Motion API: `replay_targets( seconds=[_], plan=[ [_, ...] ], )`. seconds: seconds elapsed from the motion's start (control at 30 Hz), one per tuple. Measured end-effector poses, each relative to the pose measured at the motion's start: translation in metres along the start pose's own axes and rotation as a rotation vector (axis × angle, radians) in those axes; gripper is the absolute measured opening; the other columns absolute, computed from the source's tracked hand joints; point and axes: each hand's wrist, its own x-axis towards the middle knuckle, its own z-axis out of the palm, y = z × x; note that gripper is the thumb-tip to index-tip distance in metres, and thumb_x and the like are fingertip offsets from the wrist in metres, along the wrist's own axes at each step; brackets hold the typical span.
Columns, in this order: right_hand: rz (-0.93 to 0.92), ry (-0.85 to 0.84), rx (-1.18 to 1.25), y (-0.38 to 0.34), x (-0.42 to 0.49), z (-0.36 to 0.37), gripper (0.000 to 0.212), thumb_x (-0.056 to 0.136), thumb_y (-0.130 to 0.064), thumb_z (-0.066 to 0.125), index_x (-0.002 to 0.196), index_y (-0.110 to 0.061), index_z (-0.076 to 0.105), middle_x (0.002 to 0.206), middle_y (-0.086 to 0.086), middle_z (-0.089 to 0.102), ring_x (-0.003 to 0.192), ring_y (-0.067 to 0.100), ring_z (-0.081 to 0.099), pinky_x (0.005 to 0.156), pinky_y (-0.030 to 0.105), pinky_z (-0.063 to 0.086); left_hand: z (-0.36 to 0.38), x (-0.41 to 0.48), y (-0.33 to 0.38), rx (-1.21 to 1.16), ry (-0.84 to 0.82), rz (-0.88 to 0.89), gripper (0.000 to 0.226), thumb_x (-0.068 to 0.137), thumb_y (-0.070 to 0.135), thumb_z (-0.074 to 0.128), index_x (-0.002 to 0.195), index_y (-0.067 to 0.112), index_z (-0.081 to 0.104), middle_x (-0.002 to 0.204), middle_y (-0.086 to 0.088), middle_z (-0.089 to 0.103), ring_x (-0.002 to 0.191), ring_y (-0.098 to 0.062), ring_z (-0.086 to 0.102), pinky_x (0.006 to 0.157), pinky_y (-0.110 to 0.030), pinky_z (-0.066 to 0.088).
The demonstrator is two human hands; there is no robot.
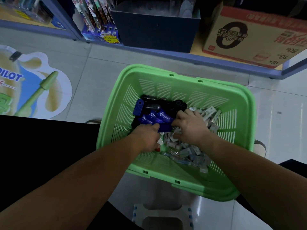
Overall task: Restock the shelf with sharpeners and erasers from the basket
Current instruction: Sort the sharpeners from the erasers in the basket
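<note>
A green slatted basket [191, 83] stands on the floor in front of me. Its left half holds blue and black packs of sharpeners [152, 116]; the right half is filled with several small white boxed erasers [209, 115]. Both hands reach down into the basket. My left hand [146, 136] is curled round the near edge of a blue sharpener pack. My right hand [191, 127] lies palm down on the eraser pile, its fingers curled among the boxes and against the blue pack; whether it holds one is hidden.
The bottom shelf edge [166, 53] runs across the top, bearing a dark open box [156, 29], a cardboard carton [249, 39] and a pen display [99, 22]. A floor sticker [33, 83] lies left. A small white stool [162, 214] sits below the basket.
</note>
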Motion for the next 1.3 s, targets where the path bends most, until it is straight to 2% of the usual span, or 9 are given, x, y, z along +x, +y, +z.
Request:
replay_targets(
  seconds=[0.2,0.37,0.43,0.53,0.73,0.9,1.0,1.1,1.3],
  plan=[
    [-0.023,0.064,0.017,-0.002,-0.001,0.006,0.052,0.085,-0.059,0.073,0.125,-0.026,0.073,0.119,-0.001,0.055,0.119,0.027,0.041,0.102,0.045,0.03,0.002,0.008,0.0,-0.269,-0.004,-0.163,0.032,0.096,0.039,0.066,0.109,0.01,0.066,0.091,-0.001,0.062,0.087,-0.02,0.063,0.074,-0.035,0.052],
    [-0.008,0.056,0.026,-0.002,-0.003,0.006,0.057,0.085,-0.065,0.069,0.13,-0.029,0.069,0.125,-0.006,0.053,0.125,0.024,0.039,0.108,0.044,0.027,0.007,0.005,-0.004,-0.339,-0.014,-0.129,0.052,0.087,0.034,0.078,0.135,0.022,0.062,0.126,-0.002,0.066,0.114,-0.023,0.062,0.099,-0.04,0.052],
    [-0.012,0.037,0.004,-0.002,-0.004,0.005,0.059,0.086,-0.065,0.068,0.136,-0.033,0.065,0.13,-0.008,0.051,0.128,0.023,0.037,0.11,0.044,0.026,0.013,0.006,-0.002,-0.228,-0.067,-0.073,0.071,0.09,0.048,0.073,0.152,0.032,0.044,0.145,-0.003,0.054,0.13,-0.026,0.048,0.107,-0.042,0.042],
    [-0.02,-0.027,-0.058,-0.006,-0.006,0.002,0.067,0.085,-0.069,0.067,0.144,-0.037,0.056,0.138,-0.003,0.042,0.134,0.026,0.031,0.116,0.048,0.022,0.019,0.01,0.0,-0.189,-0.125,-0.067,0.064,0.099,0.048,0.058,0.157,0.039,0.031,0.155,-0.005,0.033,0.139,-0.029,0.032,0.115,-0.048,0.03],
    [-0.029,-0.075,-0.138,-0.008,-0.006,0.002,0.063,0.086,-0.073,0.062,0.141,-0.042,0.058,0.144,0.002,0.034,0.14,0.029,0.025,0.121,0.053,0.017,0.016,0.009,-0.001,-0.162,-0.089,-0.016,0.052,0.094,0.038,0.068,0.143,0.031,0.051,0.138,-0.004,0.047,0.126,-0.026,0.039,0.109,-0.045,0.034],
    [-0.02,-0.097,-0.073,-0.006,-0.002,-0.004,0.061,0.085,-0.073,0.063,0.136,-0.039,0.064,0.135,-0.002,0.04,0.132,0.027,0.031,0.114,0.047,0.024,0.012,0.005,-0.004,-0.225,0.0,-0.039,0.019,0.089,0.022,0.075,0.097,0.027,0.058,0.109,0.003,0.06,0.108,-0.02,0.053,0.087,-0.033,0.036],
    [-0.031,-0.126,-0.036,-0.003,0.004,-0.018,0.053,0.09,-0.064,0.065,0.135,-0.036,0.065,0.128,-0.003,0.051,0.124,0.023,0.039,0.103,0.04,0.033,0.008,0.001,-0.003,-0.275,0.024,-0.06,0.015,0.091,0.014,0.068,0.099,0.025,0.062,0.103,0.003,0.066,0.096,-0.019,0.058,0.08,-0.03,0.04],
    [-0.031,-0.155,0.064,0.002,0.005,-0.036,0.044,0.092,-0.058,0.068,0.128,-0.032,0.067,0.121,-0.004,0.061,0.115,0.02,0.052,0.086,0.032,0.043,-0.004,-0.008,-0.001,-0.266,0.078,-0.068,0.017,0.089,0.029,0.071,0.104,0.031,0.064,0.095,0.008,0.066,0.083,-0.014,0.057,0.069,-0.029,0.042],
    [0.106,-0.096,0.287,0.017,-0.004,-0.07,0.033,0.095,-0.051,0.067,0.12,-0.03,0.07,0.115,-0.006,0.072,0.099,0.017,0.067,0.086,0.036,0.057,-0.036,-0.022,0.009,-0.749,0.183,-0.125,0.016,0.091,0.023,0.064,0.089,0.017,0.079,0.085,0.001,0.075,0.081,-0.015,0.069,0.076,-0.026,0.061]
  ],
)
